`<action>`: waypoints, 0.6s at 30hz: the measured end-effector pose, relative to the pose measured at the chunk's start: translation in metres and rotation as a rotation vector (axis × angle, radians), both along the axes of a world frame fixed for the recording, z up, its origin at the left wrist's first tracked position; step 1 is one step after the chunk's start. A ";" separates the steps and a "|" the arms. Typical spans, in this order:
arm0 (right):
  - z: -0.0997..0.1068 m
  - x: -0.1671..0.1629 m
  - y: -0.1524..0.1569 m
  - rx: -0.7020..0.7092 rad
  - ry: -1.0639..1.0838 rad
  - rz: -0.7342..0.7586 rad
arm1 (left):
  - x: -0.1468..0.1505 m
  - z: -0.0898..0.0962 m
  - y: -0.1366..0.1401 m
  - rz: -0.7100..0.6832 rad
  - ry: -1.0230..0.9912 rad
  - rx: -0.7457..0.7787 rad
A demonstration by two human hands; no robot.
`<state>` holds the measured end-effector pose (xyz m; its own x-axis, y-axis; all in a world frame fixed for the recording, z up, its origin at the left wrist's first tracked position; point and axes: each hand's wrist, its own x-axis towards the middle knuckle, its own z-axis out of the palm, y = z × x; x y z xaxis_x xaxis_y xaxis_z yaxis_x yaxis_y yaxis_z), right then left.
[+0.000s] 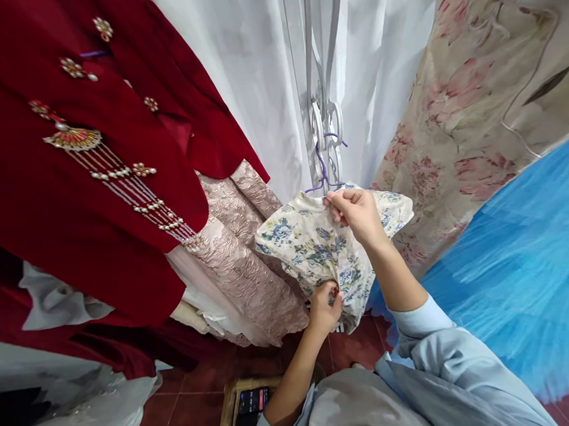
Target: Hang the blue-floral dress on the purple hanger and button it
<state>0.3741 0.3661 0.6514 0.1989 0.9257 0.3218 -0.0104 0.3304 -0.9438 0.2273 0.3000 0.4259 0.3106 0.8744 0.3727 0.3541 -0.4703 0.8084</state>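
Observation:
A small white shirt (315,246) with blue flowers hangs in front of me on a purple hanger (324,173). The hanger's hook reaches up to the white rings of a white rack (330,125). My right hand (354,212) pinches the shirt at the collar, near the top of its front opening. Lower down, my left hand (326,306) has its fingers closed on the same front edge. The fabric between both hands is drawn together in a line. Any fastener under the fingertips is too small to make out.
On the left hang a red velvet garment (132,138) with beaded ornaments and a pink brocade garment (248,253). To the right are a floral cloth (464,102) and blue tulle (507,271). A phone (253,400) lies low beside my left arm, above the red tile floor (199,408).

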 end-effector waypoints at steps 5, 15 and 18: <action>-0.006 0.004 -0.013 0.008 -0.035 0.030 | -0.012 0.041 0.024 -0.057 -0.120 0.049; -0.019 0.002 -0.024 0.080 -0.064 0.011 | -0.004 0.211 0.098 -0.081 0.058 0.604; -0.030 -0.002 -0.014 0.099 -0.057 0.000 | 0.002 0.217 0.101 -0.016 0.049 0.729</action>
